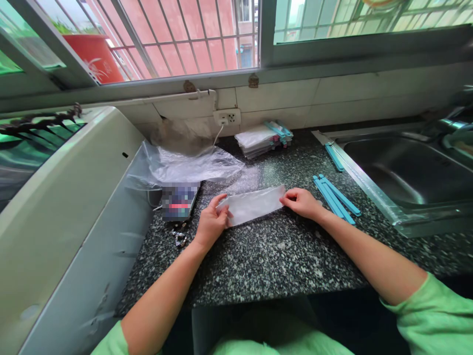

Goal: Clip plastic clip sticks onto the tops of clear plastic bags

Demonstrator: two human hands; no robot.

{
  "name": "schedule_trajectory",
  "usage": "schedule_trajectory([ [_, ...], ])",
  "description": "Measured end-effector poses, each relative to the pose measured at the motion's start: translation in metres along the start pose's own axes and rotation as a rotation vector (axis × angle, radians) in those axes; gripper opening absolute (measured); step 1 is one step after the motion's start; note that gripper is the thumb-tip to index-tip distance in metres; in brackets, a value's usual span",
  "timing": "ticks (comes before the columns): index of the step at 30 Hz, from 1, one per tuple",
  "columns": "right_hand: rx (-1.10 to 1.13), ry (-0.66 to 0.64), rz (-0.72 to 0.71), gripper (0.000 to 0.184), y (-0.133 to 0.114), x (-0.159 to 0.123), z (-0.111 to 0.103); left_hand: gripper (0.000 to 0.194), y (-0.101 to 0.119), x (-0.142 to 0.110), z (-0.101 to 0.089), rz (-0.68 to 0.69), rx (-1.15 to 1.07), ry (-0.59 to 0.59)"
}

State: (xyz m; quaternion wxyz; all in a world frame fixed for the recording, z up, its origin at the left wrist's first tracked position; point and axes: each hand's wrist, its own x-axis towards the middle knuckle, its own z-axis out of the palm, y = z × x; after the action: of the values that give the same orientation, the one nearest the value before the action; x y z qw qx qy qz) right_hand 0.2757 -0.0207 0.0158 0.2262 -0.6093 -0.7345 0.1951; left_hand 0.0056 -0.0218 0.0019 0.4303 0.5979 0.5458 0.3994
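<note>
From the head view, I have a flat, whitish, see-through plastic sleeve (254, 206) in front of me, over the black-and-white speckled stone counter (258, 268). It is a long, narrow rectangle, cloudy and smooth, with light creases and a soft shine along its upper edge. Its long axis runs mostly left to right across my front, on a slight slant: the right end points farther away, towards the wall, and the left end sits closer to me. I cannot tell whether its lower edge touches the stone.

My left hand (213, 220) holds the left end between thumb and fingers. My right hand (301, 202) has the far right corner in a narrow pinch of thumb and fingertips.

Just beyond my right hand, several flat teal plastic strips (335, 199) lie loosely together, and more teal strips (334, 158) lie beside the stainless-steel sink (391, 170). Towards the wall is a stack of whitish plastic sleeves (254, 140) with teal and pink pieces at its right end. Left of that spreads a crumpled clear plastic sheet (192, 165). A dark rectangular device with a blurred screen (180, 201) lies near my left hand, with a small beaded string (180, 235) nearer me.
</note>
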Motion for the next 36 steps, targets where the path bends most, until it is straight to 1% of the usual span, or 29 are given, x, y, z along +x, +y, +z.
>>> schedule_trajectory([
  [3, -0.093, 0.024, 0.113, 0.037, -0.006, 0.001, 0.003, 0.065, 0.002, 0.001, 0.000, -0.023, -0.014, 0.015],
  [5, -0.160, 0.037, 0.179, 0.038, -0.009, 0.002, 0.004, 0.070, 0.001, 0.002, -0.001, -0.020, 0.006, 0.020],
  [7, -0.207, 0.054, 0.223, 0.038, -0.010, 0.002, 0.005, 0.073, 0.000, 0.002, -0.003, 0.026, 0.048, 0.047],
  [9, -0.233, 0.077, 0.241, 0.036, -0.011, 0.003, 0.006, 0.074, -0.002, 0.002, -0.006, 0.144, 0.143, 0.131],
  [11, -0.240, 0.092, 0.250, 0.033, -0.011, 0.002, 0.006, 0.070, -0.001, 0.000, -0.008, 0.338, 0.318, 0.262],
  [12, -0.237, 0.096, 0.252, 0.031, -0.011, 0.002, 0.006, 0.065, 0.001, -0.001, -0.008, 0.449, 0.426, 0.312],
  [13, -0.227, 0.099, 0.255, 0.029, -0.011, 0.002, 0.006, 0.057, 0.002, -0.003, -0.008, 0.556, 0.534, 0.337],
  [14, -0.205, 0.109, 0.258, 0.026, -0.010, 0.001, 0.006, 0.049, 0.004, -0.005, -0.007, 0.656, 0.635, 0.324],
  [15, -0.166, 0.128, 0.258, 0.023, -0.009, 0.001, 0.006, 0.040, 0.005, -0.006, -0.005, 0.740, 0.721, 0.277],
  [17, -0.044, 0.212, 0.231, 0.023, -0.004, 0.000, 0.005, 0.028, 0.005, -0.009, -0.001, 0.834, 0.847, 0.124],
  [19, 0.072, 0.329, 0.147, 0.029, 0.001, -0.002, 0.003, 0.028, 0.003, -0.009, 0.004, 0.839, 0.908, -0.026],
  [21, 0.090, 0.395, -0.007, 0.032, 0.005, -0.002, 0.001, 0.035, 0.000, -0.009, 0.008, 0.789, 0.915, -0.110],
  [22, 0.049, 0.388, -0.098, 0.032, 0.006, -0.002, 0.000, 0.038, -0.001, -0.008, 0.008, 0.763, 0.909, -0.131],
  [23, -0.015, 0.356, -0.184, 0.032, 0.006, -0.002, 0.000, 0.041, -0.002, -0.008, 0.009, 0.742, 0.903, -0.145],
  [25, -0.178, 0.246, -0.297, 0.031, 0.004, -0.001, 0.001, 0.042, -0.002, -0.008, 0.008, 0.718, 0.902, -0.166],
  [27, -0.319, 0.149, -0.301, 0.028, 0.002, 0.001, 0.003, 0.043, 0.000, -0.009, 0.007, 0.718, 0.914, -0.191],
  [29, -0.379, 0.110, -0.252, 0.027, 0.002, 0.003, 0.006, 0.042, 0.002, -0.011, 0.006, 0.730, 0.927, -0.203],
  [31, -0.359, 0.139, -0.204, 0.026, 0.005, 0.005, 0.006, 0.042, 0.003, -0.013, 0.006, 0.755, 0.931, -0.193],
  [34, -0.305, 0.227, -0.144, 0.023, 0.008, 0.004, 0.004, 0.041, 0.004, -0.018, 0.006, 0.815, 0.934, -0.154],
  [36, -0.312, 0.245, -0.094, 0.020, 0.007, 0.001, 0.003, 0.040, 0.004, -0.021, 0.007, 0.854, 0.940, -0.119],
])
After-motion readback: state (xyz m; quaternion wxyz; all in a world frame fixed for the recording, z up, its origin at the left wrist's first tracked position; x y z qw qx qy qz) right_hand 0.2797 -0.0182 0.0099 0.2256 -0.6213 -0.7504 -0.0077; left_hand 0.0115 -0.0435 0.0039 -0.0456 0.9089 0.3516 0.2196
